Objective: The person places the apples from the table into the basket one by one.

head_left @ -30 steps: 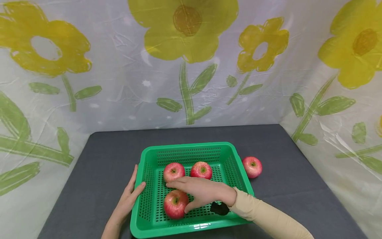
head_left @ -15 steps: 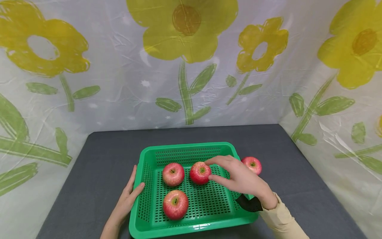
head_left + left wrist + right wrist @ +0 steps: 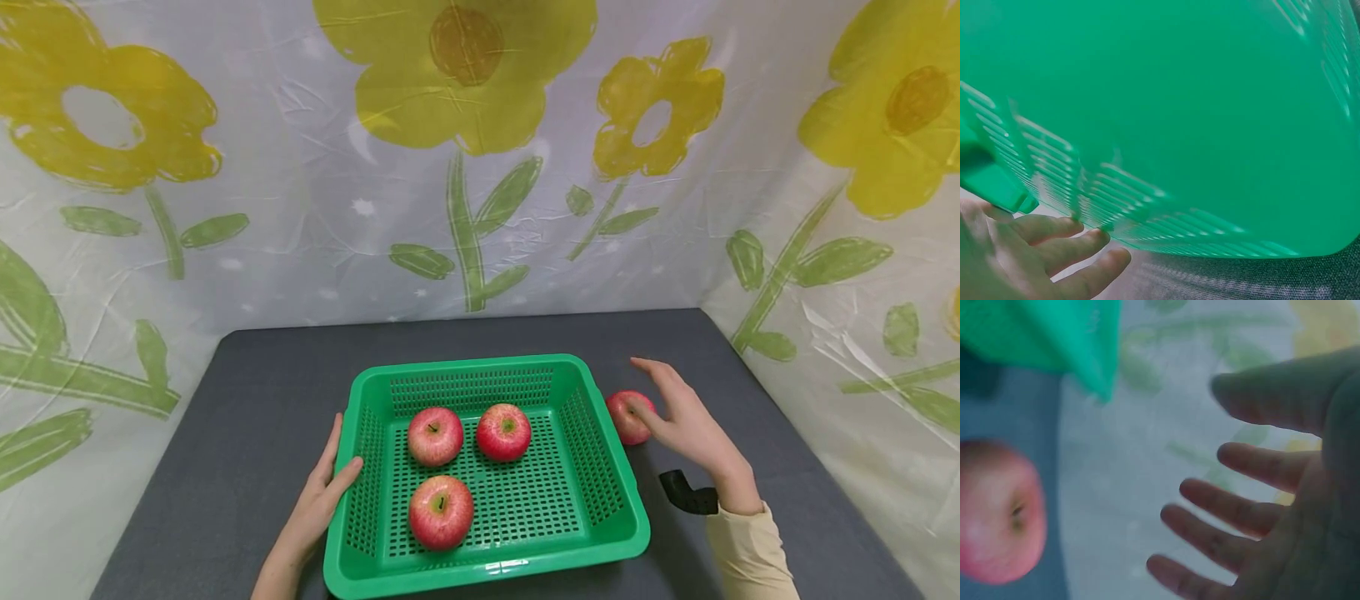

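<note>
A green plastic basket (image 3: 570, 554) with slotted walls fills the middle of the head view. My left hand (image 3: 309, 508) holds its left side, thumb over the rim and fingers along the outer wall; the left wrist view shows these fingers (image 3: 1079, 250) against the slots. Inside lie three red apples: one at back left (image 3: 435, 436), one at back right (image 3: 504, 432), one at front left (image 3: 441, 512). Another apple (image 3: 624, 417) sits on the table outside the right wall. Over it, fingers spread, hovers my right hand (image 3: 693, 425); the right wrist view shows a gap between this hand (image 3: 1254, 519) and the apple (image 3: 997, 512).
Dark grey cloth covers the table (image 3: 300, 358). A pale curtain (image 3: 315, 208) printed with yellow flowers hangs behind and along both sides. A black strap piece (image 3: 686, 493) is at my right wrist.
My right hand has moved rightward out of the basket, past the back-right apple, to the apple outside. The left hand and the apples in the basket stay in place.
</note>
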The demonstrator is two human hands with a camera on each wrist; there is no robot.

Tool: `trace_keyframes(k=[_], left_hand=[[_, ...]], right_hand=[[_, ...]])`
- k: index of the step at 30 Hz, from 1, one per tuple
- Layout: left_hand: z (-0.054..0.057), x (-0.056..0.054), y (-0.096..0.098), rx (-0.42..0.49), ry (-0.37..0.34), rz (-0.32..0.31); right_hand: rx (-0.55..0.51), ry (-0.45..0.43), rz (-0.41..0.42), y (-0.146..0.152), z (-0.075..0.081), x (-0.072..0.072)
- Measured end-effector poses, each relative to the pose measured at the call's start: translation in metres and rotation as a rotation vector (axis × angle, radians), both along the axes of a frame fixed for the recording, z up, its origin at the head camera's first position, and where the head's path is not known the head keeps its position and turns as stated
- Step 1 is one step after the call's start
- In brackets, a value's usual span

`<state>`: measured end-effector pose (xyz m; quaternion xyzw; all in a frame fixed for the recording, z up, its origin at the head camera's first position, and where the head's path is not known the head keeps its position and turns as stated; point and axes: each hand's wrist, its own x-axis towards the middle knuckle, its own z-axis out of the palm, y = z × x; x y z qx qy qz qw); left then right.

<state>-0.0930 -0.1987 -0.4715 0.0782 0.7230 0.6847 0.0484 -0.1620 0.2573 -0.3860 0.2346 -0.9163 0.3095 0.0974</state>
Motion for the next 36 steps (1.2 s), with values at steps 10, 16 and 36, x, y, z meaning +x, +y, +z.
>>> trace_keyframes(k=[10,16,36], left_hand=[[0.002,0.000,0.000,-0.019,-0.005,0.007],[0.002,0.000,0.000,-0.020,-0.008,0.011],[0.002,0.001,0.000,0.002,0.005,-0.002]], right_hand=[[0.056,-0.196,-0.032,0.020,-0.042,-0.006],[0.052,-0.224,-0.038,0.021,-0.058,-0.009],[0.028,-0.124,-0.144,0.017,-0.080,-0.018]])
